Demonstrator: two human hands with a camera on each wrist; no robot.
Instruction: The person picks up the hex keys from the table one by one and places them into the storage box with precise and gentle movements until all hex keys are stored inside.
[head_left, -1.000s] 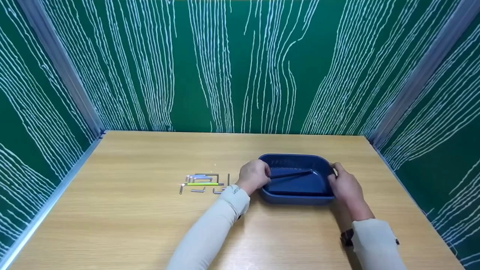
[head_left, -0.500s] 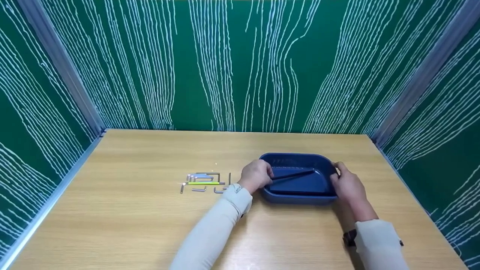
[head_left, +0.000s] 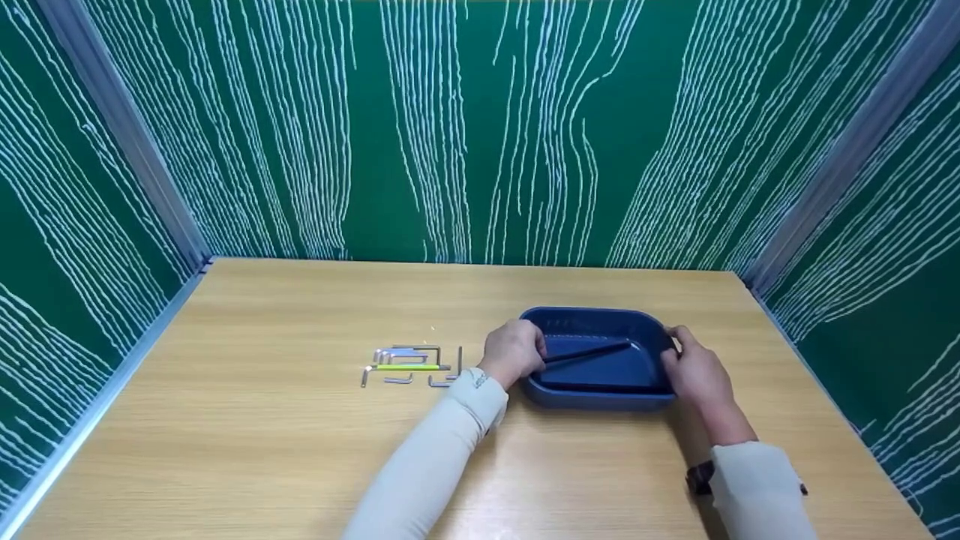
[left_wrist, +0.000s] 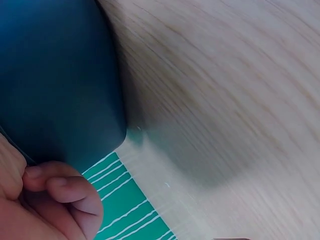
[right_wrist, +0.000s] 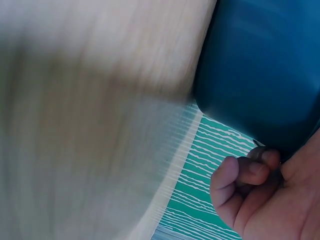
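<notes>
A dark blue tub with rounded corners stands on the table, right of centre in the head view. My left hand grips its left end, fingers curled at the rim. At the opposite end, my right hand holds the rim with the thumb on the near side. Both wrist views show the tub's outer wall beside curled fingers. A dark straight bar slants across the inside of the tub, its left end hidden behind my left hand. Left of that hand lie several L-shaped hex keys.
One hex key has a bright yellow-green shaft; a few others are partly covered by my left sleeve. Wood-grain tabletop surrounds everything. Green panels with white wavy lines close off the back and both sides.
Tub and both hands have shifted very slightly right in the head view, mostly during the first half second. Both grips look the same, and the hex keys lie as before.
</notes>
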